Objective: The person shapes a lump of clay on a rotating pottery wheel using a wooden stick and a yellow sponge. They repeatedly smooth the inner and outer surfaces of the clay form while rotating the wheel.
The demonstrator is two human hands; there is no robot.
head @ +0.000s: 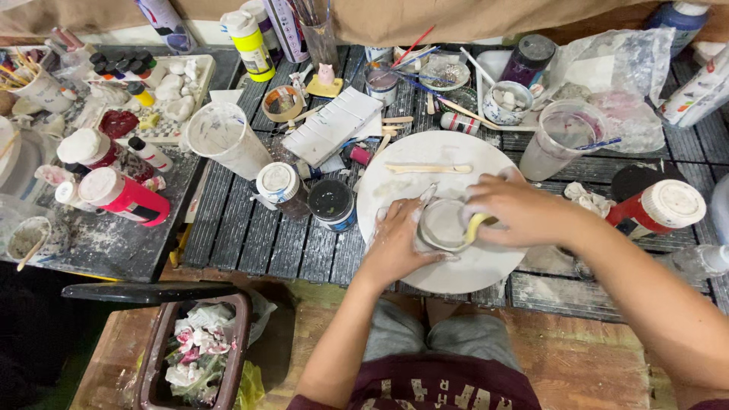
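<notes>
Small clear cup (pixel 443 225), contents unclear, stood on round white board (pixel 486 269); left hand (pixel 396 244) wrapped its side, right hand (pixel 520 210) closed on yellow tool (pixel 477 225) at its rim. Nearby: open dark-filled jar (pixel 332 203); paper-filled bin (pixel 199 353).

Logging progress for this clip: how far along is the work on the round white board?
Done: pale smears on the round white board. In hand: left hand steadies a small clear cup; right hand works a yellow-handled tool in it. Left: wooden stick lies unused.

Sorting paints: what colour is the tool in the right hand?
Yellow, as the head view shows: the tool in the right hand.
</notes>
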